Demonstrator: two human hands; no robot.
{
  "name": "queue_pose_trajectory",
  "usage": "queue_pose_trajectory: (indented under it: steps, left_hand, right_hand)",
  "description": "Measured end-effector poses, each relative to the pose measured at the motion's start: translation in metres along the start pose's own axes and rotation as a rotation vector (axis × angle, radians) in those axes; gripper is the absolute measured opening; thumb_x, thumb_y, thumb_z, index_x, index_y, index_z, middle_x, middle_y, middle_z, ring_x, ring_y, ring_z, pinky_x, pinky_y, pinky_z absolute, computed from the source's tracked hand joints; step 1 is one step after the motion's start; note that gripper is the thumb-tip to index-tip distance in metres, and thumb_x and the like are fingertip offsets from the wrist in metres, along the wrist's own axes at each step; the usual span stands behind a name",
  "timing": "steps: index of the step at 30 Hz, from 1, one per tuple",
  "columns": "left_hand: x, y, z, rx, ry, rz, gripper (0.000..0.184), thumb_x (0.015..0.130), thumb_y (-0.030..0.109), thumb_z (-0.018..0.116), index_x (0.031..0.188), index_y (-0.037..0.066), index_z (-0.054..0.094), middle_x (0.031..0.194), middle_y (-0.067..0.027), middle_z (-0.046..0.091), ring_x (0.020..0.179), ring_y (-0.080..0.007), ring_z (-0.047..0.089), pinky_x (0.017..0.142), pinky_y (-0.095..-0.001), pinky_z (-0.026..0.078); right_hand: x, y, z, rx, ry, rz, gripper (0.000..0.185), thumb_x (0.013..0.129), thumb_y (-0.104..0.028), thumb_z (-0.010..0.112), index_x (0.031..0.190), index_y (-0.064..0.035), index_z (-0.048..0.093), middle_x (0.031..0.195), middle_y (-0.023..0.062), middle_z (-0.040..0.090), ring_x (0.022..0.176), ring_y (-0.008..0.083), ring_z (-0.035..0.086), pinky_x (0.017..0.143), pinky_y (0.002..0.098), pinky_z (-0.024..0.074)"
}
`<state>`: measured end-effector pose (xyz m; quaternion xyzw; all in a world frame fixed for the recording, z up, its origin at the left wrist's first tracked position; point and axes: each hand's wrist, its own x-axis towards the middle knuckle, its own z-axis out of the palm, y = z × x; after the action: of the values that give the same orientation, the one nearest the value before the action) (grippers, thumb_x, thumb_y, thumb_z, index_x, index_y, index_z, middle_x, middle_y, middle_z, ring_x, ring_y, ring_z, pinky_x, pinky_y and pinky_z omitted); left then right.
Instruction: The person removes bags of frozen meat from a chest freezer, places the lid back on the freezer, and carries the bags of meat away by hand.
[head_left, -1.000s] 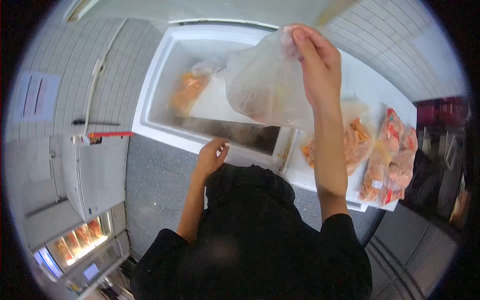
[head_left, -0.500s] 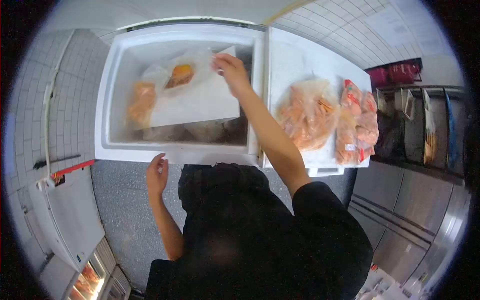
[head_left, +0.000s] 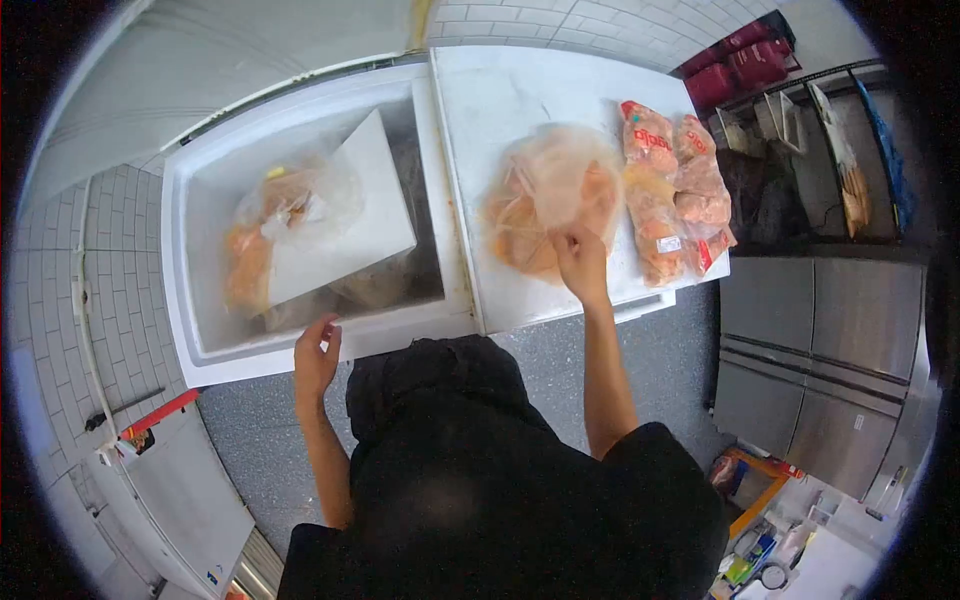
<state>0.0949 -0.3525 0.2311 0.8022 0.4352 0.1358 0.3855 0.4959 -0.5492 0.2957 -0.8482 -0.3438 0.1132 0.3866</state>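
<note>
My right hand (head_left: 580,262) is closed at the near edge of a large clear plastic bag (head_left: 545,200) with pinkish-orange pieces inside, its fingers pinching the plastic. The bag rests on a white freezer lid (head_left: 510,85) and looks smeared by motion. My left hand (head_left: 318,355) hangs at the front rim of the open chest freezer (head_left: 345,345), fingers loosely bent and apart, holding nothing. Inside the freezer, a white board (head_left: 365,190) lies tilted, with a crumpled clear bag (head_left: 310,205) on it. Another bag with orange contents (head_left: 247,265) sits at the left.
Several packs of frozen meat (head_left: 662,190) with red print lie to the right on the lid. Beyond them stands a dark shelf rack (head_left: 770,190). Steel cabinets (head_left: 815,350) are at the right, and a white appliance (head_left: 185,490) is at lower left.
My right hand has moved from above the open freezer to the large bag on the lid and taken hold of it. My view has turned right. The left hand stays by the rim.
</note>
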Motion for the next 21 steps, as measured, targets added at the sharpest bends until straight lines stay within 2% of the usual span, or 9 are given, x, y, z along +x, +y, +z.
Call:
queue_pose_trajectory:
  steps: [3, 6, 10, 14, 15, 17, 19, 21]
  left_hand:
    - [0.008, 0.03, 0.014, 0.02, -0.025, 0.061, 0.022, 0.085, 0.009, 0.064, 0.106, 0.003, 0.064, 0.085, -0.0142, 0.066, 0.071, -0.0232, 0.062, 0.065, -0.0343, 0.049]
    - [0.022, 0.047, 0.038, -0.016, -0.036, 0.199, 0.021, 0.084, 0.007, 0.065, 0.105, 0.003, 0.063, 0.086, -0.0139, 0.066, 0.071, -0.0233, 0.063, 0.067, -0.0346, 0.05]
    - [0.042, 0.093, 0.057, -0.098, -0.136, 0.171, 0.022, 0.084, 0.006, 0.065, 0.105, 0.002, 0.064, 0.088, -0.0142, 0.067, 0.075, -0.0233, 0.065, 0.07, -0.0337, 0.051]
    - [0.074, 0.16, 0.07, -0.167, -0.139, 0.305, 0.02, 0.085, 0.008, 0.065, 0.103, 0.0, 0.065, 0.088, -0.0135, 0.068, 0.075, -0.0204, 0.065, 0.07, -0.0312, 0.051]
    - [0.086, 0.178, 0.073, -0.158, -0.145, 0.326, 0.019, 0.085, 0.009, 0.065, 0.102, 0.0, 0.066, 0.087, -0.0131, 0.068, 0.075, -0.0195, 0.064, 0.07, -0.0305, 0.05]
    - [0.115, 0.206, 0.085, -0.38, -0.234, 0.279, 0.021, 0.086, 0.016, 0.066, 0.1, 0.0, 0.066, 0.083, -0.0128, 0.066, 0.072, -0.0177, 0.063, 0.067, -0.0284, 0.05]
    - [0.152, 0.235, 0.097, -0.225, -0.362, 0.292, 0.033, 0.082, 0.03, 0.069, 0.097, 0.0, 0.067, 0.081, -0.0144, 0.067, 0.074, -0.0222, 0.065, 0.067, -0.0317, 0.051]
    - [0.174, 0.268, 0.119, 0.051, -0.425, 0.399, 0.045, 0.072, 0.039, 0.073, 0.093, 0.0, 0.068, 0.08, -0.0168, 0.068, 0.076, -0.0288, 0.067, 0.07, -0.0373, 0.052]
  right_hand:
    - [-0.03, -0.036, -0.021, 0.155, 0.119, -0.062, 0.01, 0.084, -0.007, 0.063, 0.08, 0.0026, 0.065, 0.072, 0.0155, 0.061, 0.062, 0.0222, 0.055, 0.058, 0.0327, 0.0421]
    - [-0.045, -0.045, -0.032, 0.237, 0.059, -0.039, 0.011, 0.086, -0.006, 0.062, 0.079, 0.0017, 0.064, 0.069, 0.0072, 0.058, 0.066, 0.0129, 0.05, 0.061, 0.0264, 0.0397]
    - [-0.046, -0.053, -0.036, 0.333, -0.017, -0.082, 0.006, 0.084, -0.004, 0.064, 0.081, 0.0008, 0.066, 0.069, 0.0069, 0.058, 0.065, 0.0137, 0.051, 0.061, 0.0271, 0.0403]
    - [-0.042, -0.072, -0.019, 0.297, -0.173, -0.189, 0.008, 0.081, -0.008, 0.065, 0.079, -0.0007, 0.066, 0.07, 0.0133, 0.058, 0.066, 0.0277, 0.057, 0.061, 0.0358, 0.0432]
    - [-0.043, -0.074, -0.013, 0.323, -0.179, -0.208, 0.007, 0.082, -0.007, 0.065, 0.079, -0.0003, 0.066, 0.068, 0.0125, 0.057, 0.065, 0.026, 0.057, 0.06, 0.035, 0.0426]
    - [-0.045, -0.076, 0.0, 0.372, -0.194, -0.252, 0.007, 0.082, -0.006, 0.064, 0.08, 0.0003, 0.066, 0.066, 0.0109, 0.054, 0.065, 0.0227, 0.055, 0.058, 0.0332, 0.0414]
    - [-0.049, -0.08, 0.012, 0.346, -0.222, -0.292, 0.007, 0.082, -0.006, 0.064, 0.08, 0.0005, 0.065, 0.068, 0.0119, 0.054, 0.066, 0.0247, 0.055, 0.059, 0.0349, 0.0412]
    - [-0.055, -0.088, 0.023, 0.313, -0.229, -0.325, 0.007, 0.082, -0.006, 0.063, 0.08, 0.0007, 0.065, 0.069, 0.0127, 0.055, 0.067, 0.0265, 0.055, 0.06, 0.0361, 0.0411]
